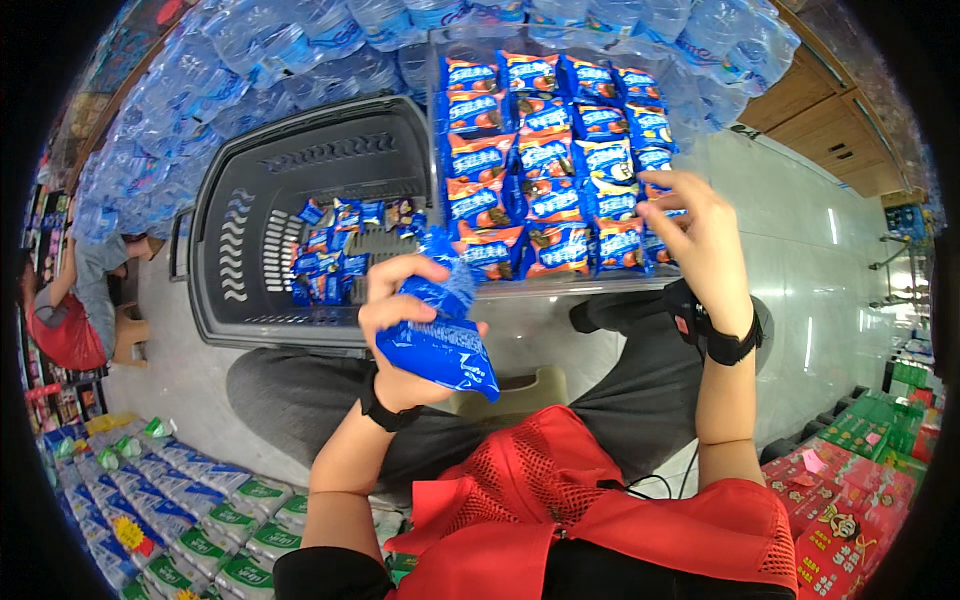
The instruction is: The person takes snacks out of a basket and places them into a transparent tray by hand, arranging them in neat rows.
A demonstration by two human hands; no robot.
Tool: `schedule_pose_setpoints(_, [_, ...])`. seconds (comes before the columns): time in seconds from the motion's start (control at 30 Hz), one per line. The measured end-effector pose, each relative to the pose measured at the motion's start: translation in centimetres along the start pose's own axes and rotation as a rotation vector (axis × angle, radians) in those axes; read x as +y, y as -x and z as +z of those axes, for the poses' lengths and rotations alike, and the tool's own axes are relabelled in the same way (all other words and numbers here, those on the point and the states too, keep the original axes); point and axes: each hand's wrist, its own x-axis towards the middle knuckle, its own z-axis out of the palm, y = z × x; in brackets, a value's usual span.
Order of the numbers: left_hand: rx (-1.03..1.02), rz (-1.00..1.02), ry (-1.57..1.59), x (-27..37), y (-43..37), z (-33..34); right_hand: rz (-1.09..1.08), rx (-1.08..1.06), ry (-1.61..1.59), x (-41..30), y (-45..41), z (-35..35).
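My left hand (409, 337) grips crinkled blue snack packets (442, 352), seen from their backs, in front of a clear plastic bin. Rows of blue and orange snack packets (551, 202) fill that clear bin (577, 287). Over its right column hovers my right hand (701, 232), thumb and fingers apart, fingertips close to the packets there. Whether they touch one is hard to see. To the left stands a dark grey plastic basket (202, 262), with several similar packets (326, 262) lying loose on its bottom.
Shrink-wrapped water bottles (315, 45) are stacked behind the bin and basket. A beige stool (525, 394) is below me. Red cartons (832, 517) stand at lower right, green-and-white packs (240, 517) at lower left. Another person (67, 330) sits at far left.
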Motion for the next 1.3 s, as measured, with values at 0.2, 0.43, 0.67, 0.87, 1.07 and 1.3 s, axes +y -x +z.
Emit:
schedule_pose_setpoints(0.2, [-0.002, -0.523, 0.679, 2.0, -0.9, 1.4, -0.115, -0.461, -0.387, -3.9, 1.8, 3.9])
schedule_pose_setpoints(0.43, [0.01, -0.816, 0.897, 2.3, -0.9, 1.1, -0.499, -0.325, -0.108, -5.0, 3.4, 6.5])
schedule_pose_setpoints(0.67, [-0.05, -0.809, 0.861, 2.6, -0.9, 0.8, -0.494, -0.267, -0.072, -4.5, 3.2, 7.0])
schedule_pose_setpoints(0.87, [-0.156, -0.843, 0.808, 2.0, -1.1, 0.4, -0.474, -0.364, -0.143, -3.5, 2.4, 5.2])
schedule_pose_setpoints(1.07, [-0.23, -0.814, 0.912, 1.9, -0.5, 0.9, -0.376, -0.36, -0.218, -3.3, 1.6, 3.5])
schedule_pose_setpoints(1.3, [-0.035, -0.985, 0.636, 2.0, -0.7, 1.3, -0.216, -0.43, -0.274, -3.4, 2.7, 4.2])
